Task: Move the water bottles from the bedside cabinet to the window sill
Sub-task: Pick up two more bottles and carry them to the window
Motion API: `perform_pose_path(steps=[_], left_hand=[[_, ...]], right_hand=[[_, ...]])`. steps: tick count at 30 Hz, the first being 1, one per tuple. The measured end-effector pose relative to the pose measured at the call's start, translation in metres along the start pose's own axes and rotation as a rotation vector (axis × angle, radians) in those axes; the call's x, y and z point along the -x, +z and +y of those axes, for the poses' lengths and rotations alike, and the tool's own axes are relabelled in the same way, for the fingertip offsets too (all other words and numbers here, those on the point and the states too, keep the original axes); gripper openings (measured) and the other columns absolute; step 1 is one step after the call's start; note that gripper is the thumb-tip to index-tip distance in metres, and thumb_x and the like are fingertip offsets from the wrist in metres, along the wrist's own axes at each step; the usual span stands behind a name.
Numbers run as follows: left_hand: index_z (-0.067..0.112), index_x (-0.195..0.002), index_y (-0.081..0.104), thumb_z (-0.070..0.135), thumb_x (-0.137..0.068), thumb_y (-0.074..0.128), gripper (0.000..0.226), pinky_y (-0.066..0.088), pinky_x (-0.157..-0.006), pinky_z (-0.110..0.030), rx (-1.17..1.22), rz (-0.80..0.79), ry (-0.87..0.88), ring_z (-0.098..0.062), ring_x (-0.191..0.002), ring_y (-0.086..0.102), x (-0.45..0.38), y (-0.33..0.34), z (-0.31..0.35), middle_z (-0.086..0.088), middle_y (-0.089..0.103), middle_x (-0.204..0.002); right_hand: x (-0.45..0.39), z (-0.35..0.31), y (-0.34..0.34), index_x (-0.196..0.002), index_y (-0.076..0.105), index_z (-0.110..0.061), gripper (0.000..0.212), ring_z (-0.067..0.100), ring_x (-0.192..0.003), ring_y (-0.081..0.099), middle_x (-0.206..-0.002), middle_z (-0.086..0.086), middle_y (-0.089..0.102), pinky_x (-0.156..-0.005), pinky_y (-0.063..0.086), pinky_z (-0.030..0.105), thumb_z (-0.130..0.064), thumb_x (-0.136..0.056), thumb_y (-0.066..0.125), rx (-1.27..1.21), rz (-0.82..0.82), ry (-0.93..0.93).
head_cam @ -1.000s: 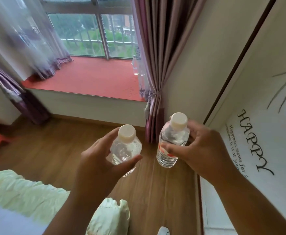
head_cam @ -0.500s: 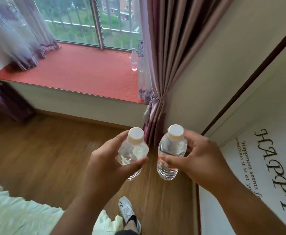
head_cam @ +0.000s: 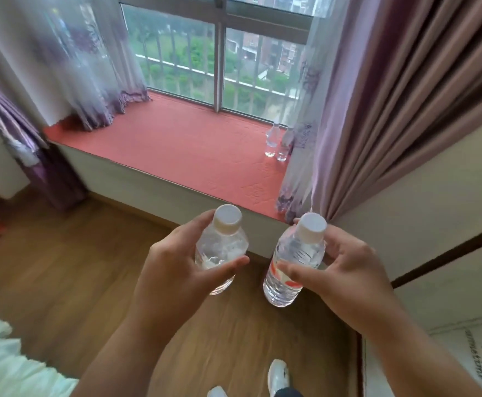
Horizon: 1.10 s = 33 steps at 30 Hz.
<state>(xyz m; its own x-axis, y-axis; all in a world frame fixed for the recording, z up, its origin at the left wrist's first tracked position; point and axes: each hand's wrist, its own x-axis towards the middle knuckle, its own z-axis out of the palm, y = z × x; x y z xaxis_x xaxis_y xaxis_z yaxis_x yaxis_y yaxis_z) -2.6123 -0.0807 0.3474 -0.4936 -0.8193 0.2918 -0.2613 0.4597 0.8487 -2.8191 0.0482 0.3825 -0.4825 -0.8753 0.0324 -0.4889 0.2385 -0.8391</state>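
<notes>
My left hand (head_cam: 174, 270) grips a clear water bottle (head_cam: 222, 242) with a white cap, held upright above the wooden floor. My right hand (head_cam: 345, 273) grips a second clear bottle (head_cam: 294, 265) with a white cap and a red label. Both are close to the front edge of the window sill (head_cam: 182, 144), which is covered by a red mat. Two more bottles (head_cam: 275, 140) stand together at the sill's far right, partly behind the sheer curtain. The bedside cabinet is out of view.
Mauve curtains (head_cam: 391, 96) hang at the right of the sill, and sheer purple curtains (head_cam: 71, 67) at the left. A white wardrobe panel (head_cam: 448, 296) with lettering stands to my right. Pale bedding (head_cam: 5, 359) lies at lower left. My shoes (head_cam: 277, 373) are on the floor.
I have walked closer to the window; the sill now looms larger and nearer. Both hands still hold their bottles, carried forward with me. A second bottle on the sill has come into view.
</notes>
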Motion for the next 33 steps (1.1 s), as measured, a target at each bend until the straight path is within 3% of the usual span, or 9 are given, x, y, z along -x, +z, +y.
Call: perform_pose_path(steps=[4, 9, 14, 18, 21, 25, 28, 33], left_hand=[[0.03, -0.135, 0.06, 0.046, -0.069, 0.089, 0.073, 0.056, -0.085, -0.019, -0.042, 0.054, -0.067, -0.003, -0.105, 0.068, -0.007, -0.018, -0.023, 0.017, 0.07, -0.117], [0.03, -0.133, 0.062, 0.046, -0.069, 0.088, 0.072, 0.052, -0.083, -0.01, -0.12, 0.124, -0.14, 0.002, -0.105, 0.066, -0.027, -0.036, -0.042, 0.021, 0.069, -0.116], [0.028, -0.133, 0.062, 0.045, -0.066, 0.09, 0.075, 0.05, -0.084, -0.008, -0.193, 0.189, -0.203, 0.003, -0.106, 0.065, -0.066, -0.037, -0.061, 0.019, 0.069, -0.116], [0.028, -0.131, 0.065, 0.042, -0.063, 0.092, 0.074, 0.045, -0.082, -0.002, -0.224, 0.206, -0.231, 0.006, -0.107, 0.063, -0.118, -0.033, -0.065, 0.022, 0.068, -0.116], [0.028, -0.13, 0.065, 0.04, -0.062, 0.093, 0.074, 0.046, -0.084, -0.004, -0.241, 0.217, -0.234, 0.005, -0.106, 0.064, -0.156, -0.028, -0.07, 0.024, 0.068, -0.115], [0.048, -0.125, 0.059, 0.041, -0.061, 0.093, 0.072, 0.048, -0.082, -0.006, -0.265, 0.308, -0.237, 0.005, -0.103, 0.064, -0.194, -0.019, -0.077, 0.033, 0.067, -0.11], [0.051, -0.123, 0.059, 0.044, -0.061, 0.092, 0.07, 0.049, -0.081, -0.008, -0.281, 0.31, -0.268, 0.006, -0.103, 0.063, -0.219, -0.016, -0.092, 0.03, 0.067, -0.11], [0.047, -0.125, 0.062, 0.05, -0.061, 0.091, 0.07, 0.053, -0.083, -0.018, -0.255, 0.275, -0.314, 0.002, -0.103, 0.065, -0.262, -0.022, -0.121, 0.027, 0.069, -0.11]], right_hand=[[-0.039, -0.008, 0.031, -0.103, 0.072, -0.035, 0.039, 0.002, -0.086, 0.073, -0.093, -0.019, 0.076, -0.077, 0.06, 0.025, -0.026, -0.07, 0.092, -0.01, -0.108, -0.075], [-0.09, -0.01, 0.058, -0.099, 0.07, -0.041, 0.041, -0.001, -0.09, 0.072, -0.094, -0.024, 0.075, -0.077, 0.057, 0.015, -0.024, -0.07, 0.092, -0.061, -0.209, -0.127], [-0.158, -0.003, 0.076, -0.1, 0.068, -0.046, 0.042, 0.0, -0.091, 0.072, -0.095, -0.025, 0.074, -0.077, 0.059, 0.02, -0.028, -0.07, 0.091, -0.083, -0.29, -0.167], [-0.22, -0.008, 0.08, -0.098, 0.066, -0.049, 0.044, -0.004, -0.09, 0.07, -0.094, -0.031, 0.072, -0.074, 0.055, 0.013, -0.03, -0.069, 0.092, -0.131, -0.297, -0.2], [-0.267, -0.006, 0.082, -0.101, 0.067, -0.047, 0.044, -0.006, -0.089, 0.069, -0.093, -0.032, 0.071, -0.073, 0.051, 0.008, -0.028, -0.07, 0.092, -0.137, -0.302, -0.225], [-0.322, -0.011, 0.086, -0.105, 0.071, -0.038, 0.045, -0.004, -0.087, 0.07, -0.095, -0.022, 0.075, -0.074, 0.049, 0.009, -0.02, -0.069, 0.091, -0.19, -0.35, -0.236], [-0.359, -0.014, 0.09, -0.1, 0.072, -0.038, 0.045, -0.001, -0.083, 0.069, -0.091, -0.017, 0.076, -0.071, 0.047, 0.008, -0.012, -0.068, 0.091, -0.196, -0.349, -0.238], [-0.404, -0.014, 0.1, -0.099, 0.073, -0.036, 0.044, 0.007, -0.088, 0.071, -0.093, -0.013, 0.076, -0.078, 0.056, 0.022, -0.01, -0.068, 0.09, -0.212, -0.358, -0.182]])
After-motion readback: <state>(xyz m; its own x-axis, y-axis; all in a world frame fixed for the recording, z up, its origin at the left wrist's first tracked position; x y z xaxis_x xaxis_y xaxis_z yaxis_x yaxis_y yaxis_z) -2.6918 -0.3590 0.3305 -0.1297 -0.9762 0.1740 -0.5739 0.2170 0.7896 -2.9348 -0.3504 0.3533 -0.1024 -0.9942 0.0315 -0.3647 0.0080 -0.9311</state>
